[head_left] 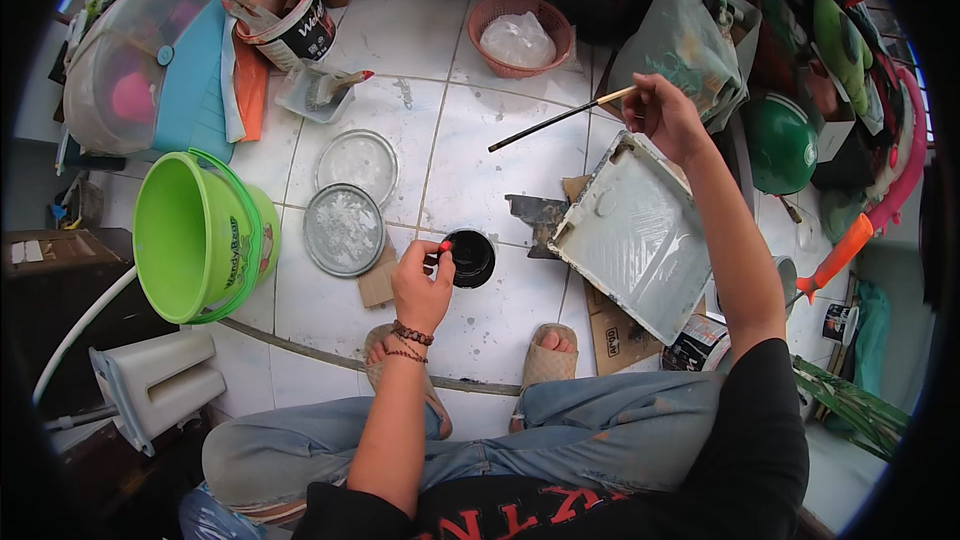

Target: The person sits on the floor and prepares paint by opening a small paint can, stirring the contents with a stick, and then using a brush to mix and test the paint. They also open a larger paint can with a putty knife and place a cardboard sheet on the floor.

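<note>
Taking the small round container of glossy black liquid (pixel 473 262) on the white tiled floor (pixel 490 195) as your clock's centre, your left hand (pixel 424 285) is at 9 o'clock by its rim, fingers closed in a pinch on a small red-ended piece (pixel 445 247), mostly hidden by those fingers. Your right hand (pixel 664 118) is out at 2 o'clock, gripping the bare wooden end of a long thin stick (pixel 558 120); its black-coated end slants down toward the container, well apart from it, at 12 o'clock. Just beside the container at 2 o'clock lies a ragged flat dark scrap (pixel 538 224), and beyond it, at 3, a tilted rectangular tray smeared with grey-white paint (pixel 640 240), with brown cardboard (pixel 612 335) under its near edge. Two round grey metal lids (pixel 342 230) overlap between 9 and 10 o'clock; past them at 9 sits a lime-green plastic bucket (pixel 180 240). A pink-red perforated plastic basket holding a pale plastic bag (pixel 515 40) stands near 12. Your tan slippers (pixel 545 370) rest at 5 and 7.
</note>
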Demonstrator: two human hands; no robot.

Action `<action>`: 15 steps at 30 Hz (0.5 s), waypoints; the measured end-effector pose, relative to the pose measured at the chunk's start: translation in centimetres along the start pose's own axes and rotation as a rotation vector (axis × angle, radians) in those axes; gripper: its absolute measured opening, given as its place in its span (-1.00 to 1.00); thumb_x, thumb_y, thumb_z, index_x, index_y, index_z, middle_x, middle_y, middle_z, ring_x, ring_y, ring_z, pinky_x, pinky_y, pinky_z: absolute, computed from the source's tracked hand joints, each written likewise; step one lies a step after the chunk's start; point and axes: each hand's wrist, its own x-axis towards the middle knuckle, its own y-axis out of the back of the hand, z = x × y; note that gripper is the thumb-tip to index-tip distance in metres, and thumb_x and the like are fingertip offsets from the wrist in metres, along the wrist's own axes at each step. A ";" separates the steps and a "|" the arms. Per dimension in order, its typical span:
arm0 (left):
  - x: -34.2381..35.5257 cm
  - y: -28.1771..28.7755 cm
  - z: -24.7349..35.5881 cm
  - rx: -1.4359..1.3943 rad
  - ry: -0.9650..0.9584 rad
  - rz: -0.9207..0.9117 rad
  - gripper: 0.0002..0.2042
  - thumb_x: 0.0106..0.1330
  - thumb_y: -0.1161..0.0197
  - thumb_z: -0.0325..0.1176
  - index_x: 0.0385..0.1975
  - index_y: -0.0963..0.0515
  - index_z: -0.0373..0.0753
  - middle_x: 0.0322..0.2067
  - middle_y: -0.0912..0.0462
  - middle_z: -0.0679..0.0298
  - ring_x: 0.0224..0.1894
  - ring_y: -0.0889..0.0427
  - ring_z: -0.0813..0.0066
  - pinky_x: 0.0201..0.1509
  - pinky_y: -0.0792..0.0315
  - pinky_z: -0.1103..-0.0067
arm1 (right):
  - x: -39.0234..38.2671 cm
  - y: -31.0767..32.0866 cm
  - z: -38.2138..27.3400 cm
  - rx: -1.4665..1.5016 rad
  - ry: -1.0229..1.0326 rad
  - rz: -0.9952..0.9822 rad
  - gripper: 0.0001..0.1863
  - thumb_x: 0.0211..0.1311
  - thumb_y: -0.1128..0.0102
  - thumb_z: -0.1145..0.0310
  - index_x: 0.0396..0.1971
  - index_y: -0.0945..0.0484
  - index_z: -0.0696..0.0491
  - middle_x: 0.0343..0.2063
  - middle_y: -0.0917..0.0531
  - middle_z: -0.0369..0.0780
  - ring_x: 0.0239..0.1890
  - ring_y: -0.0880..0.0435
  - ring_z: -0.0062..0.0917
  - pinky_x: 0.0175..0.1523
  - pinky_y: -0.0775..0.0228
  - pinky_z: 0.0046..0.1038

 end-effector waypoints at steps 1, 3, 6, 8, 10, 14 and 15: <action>0.1 -0.1 0.1 0.008 0.010 -0.002 -0.89 0.22 -0.27 -0.43 -0.34 -0.56 -0.34 -0.47 -0.68 0.22 -0.53 -0.62 0.55 -0.49 -0.44 0.62 | 0.4 0.1 0.1 0.027 -0.006 -0.016 -0.71 0.29 -0.14 0.25 -0.62 -0.39 -0.03 -0.51 -0.62 -0.23 -0.46 -0.57 -0.52 -0.33 -0.38 -0.46; 0.8 -0.3 0.2 -0.011 0.039 -0.010 -0.89 0.22 -0.27 -0.43 -0.34 -0.56 -0.33 -0.46 -0.68 0.22 -0.52 -0.62 0.54 -0.48 -0.45 0.62 | 1.1 0.1 0.0 0.063 -0.008 -0.016 -0.69 0.28 -0.15 0.24 -0.64 -0.37 -0.04 -0.52 -0.61 -0.24 -0.47 -0.57 -0.54 -0.34 -0.38 -0.46; 0.8 -0.1 1.0 -0.044 0.095 -0.011 -0.89 0.20 -0.28 -0.43 -0.37 -0.55 -0.33 -0.46 -0.67 0.19 -0.52 -0.61 0.43 -0.47 -0.45 0.56 | 1.0 0.0 0.0 0.075 -0.015 -0.005 -0.69 0.29 -0.15 0.24 -0.64 -0.37 -0.03 -0.53 -0.61 -0.24 -0.47 -0.58 -0.53 -0.33 -0.38 -0.45; 0.9 -0.2 1.2 -0.044 0.097 -0.014 -0.89 0.20 -0.27 -0.43 -0.36 -0.55 -0.32 -0.45 -0.66 0.19 -0.51 -0.61 0.43 -0.46 -0.46 0.56 | 0.8 -0.2 0.1 0.045 -0.021 -0.030 -0.66 0.30 -0.13 0.22 -0.66 -0.34 -0.04 -0.56 -0.59 -0.26 -0.48 -0.58 -0.53 -0.34 -0.40 -0.47; 0.6 -0.2 0.8 -0.020 0.060 -0.018 -0.89 0.23 -0.25 -0.44 -0.32 -0.55 -0.32 -0.43 -0.68 0.22 -0.49 -0.62 0.54 -0.45 -0.47 0.63 | 0.8 -0.6 0.6 0.002 -0.027 -0.052 -0.61 0.32 -0.11 0.20 -0.69 -0.29 -0.05 -0.58 -0.59 -0.27 -0.49 -0.58 -0.53 -0.33 -0.40 -0.48; 0.4 -0.5 1.4 -0.058 0.054 -0.008 -0.87 0.22 -0.23 -0.46 -0.26 -0.54 -0.29 -0.36 -0.65 0.19 -0.38 -0.64 0.39 -0.45 -0.48 0.54 | 1.1 -1.1 1.8 0.013 -0.070 -0.086 -0.63 0.31 -0.15 0.16 -0.66 -0.33 -0.04 -0.54 -0.57 -0.26 -0.45 -0.57 -0.54 -0.35 -0.35 -0.47; 0.4 -0.5 1.7 -0.029 0.056 -0.056 -0.85 0.23 -0.20 -0.47 -0.21 -0.54 -0.29 -0.32 -0.65 0.15 -0.33 -0.64 0.31 -0.38 -0.49 0.48 | 1.3 -1.0 2.4 0.047 -0.084 -0.099 -0.65 0.31 -0.15 0.14 -0.64 -0.37 -0.06 -0.53 -0.58 -0.29 -0.46 -0.56 -0.57 -0.35 -0.36 -0.49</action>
